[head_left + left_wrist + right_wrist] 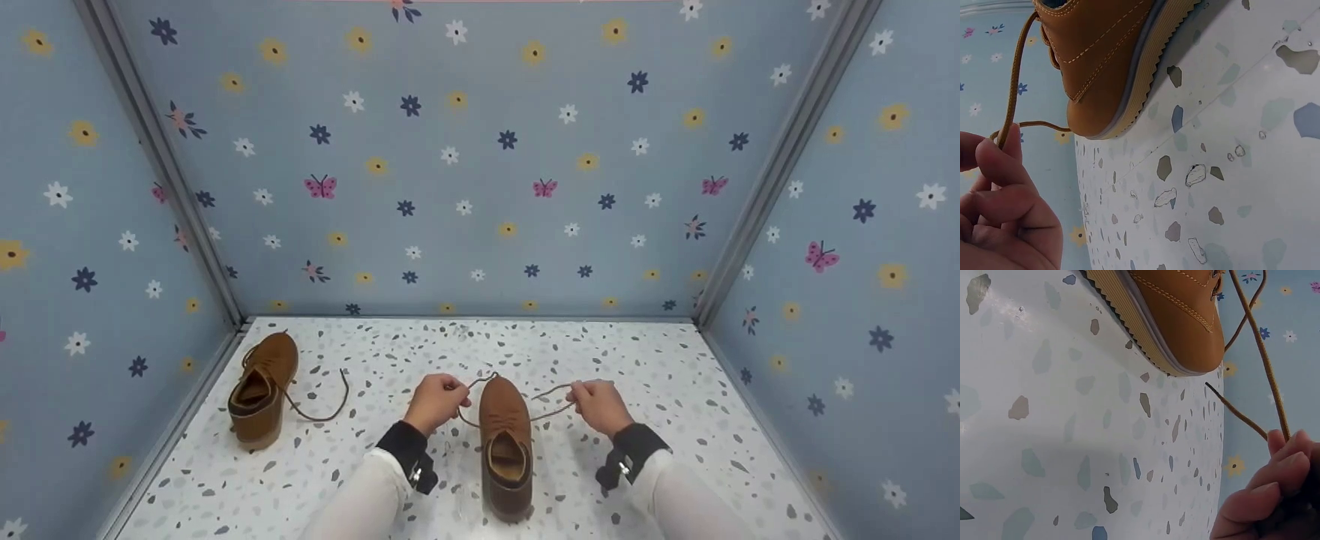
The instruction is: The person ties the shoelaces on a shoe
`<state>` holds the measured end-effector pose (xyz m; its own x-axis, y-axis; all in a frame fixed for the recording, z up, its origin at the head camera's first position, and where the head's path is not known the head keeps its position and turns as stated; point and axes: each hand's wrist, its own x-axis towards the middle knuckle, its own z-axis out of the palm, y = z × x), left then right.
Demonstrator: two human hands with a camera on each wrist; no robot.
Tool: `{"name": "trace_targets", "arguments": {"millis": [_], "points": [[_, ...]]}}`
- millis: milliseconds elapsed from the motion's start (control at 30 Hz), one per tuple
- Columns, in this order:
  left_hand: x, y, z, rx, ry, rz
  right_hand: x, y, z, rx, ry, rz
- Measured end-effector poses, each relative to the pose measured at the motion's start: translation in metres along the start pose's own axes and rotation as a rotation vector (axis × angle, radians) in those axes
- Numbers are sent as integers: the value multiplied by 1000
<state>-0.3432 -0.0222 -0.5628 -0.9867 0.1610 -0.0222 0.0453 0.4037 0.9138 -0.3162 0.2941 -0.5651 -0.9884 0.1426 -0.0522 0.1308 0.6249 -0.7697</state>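
A brown lace-up shoe (504, 420) stands upright in the middle of the speckled surface, toe pointing away from me. On its left side my left hand (438, 402) pinches one end of the brown shoelace (1015, 84) between thumb and fingers. My right hand (600, 405) grips the other lace end (1266, 371) to the right of the shoe. Both lace lengths run out sideways from the eyelets. The right lace's dark tip (1207, 385) sticks out past the fingers, and the left one's loose end reaches the toe (1086, 121).
A second brown shoe (264, 390) stands at the left by the wall, its loose lace (330, 412) trailing right across the white speckled tabletop (615, 352). Blue flowered panels (480, 172) with grey metal corner posts (161, 150) enclose the back and both sides.
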Motion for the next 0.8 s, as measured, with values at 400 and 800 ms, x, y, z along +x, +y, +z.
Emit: {"name": "trace_targets", "arguments": {"millis": [400, 800], "points": [[-3, -5, -1, 80, 16, 10, 0, -10, -5, 26, -42, -57], [-8, -5, 0, 135, -14, 52, 0, -33, -22, -58, -102, -119]]}}
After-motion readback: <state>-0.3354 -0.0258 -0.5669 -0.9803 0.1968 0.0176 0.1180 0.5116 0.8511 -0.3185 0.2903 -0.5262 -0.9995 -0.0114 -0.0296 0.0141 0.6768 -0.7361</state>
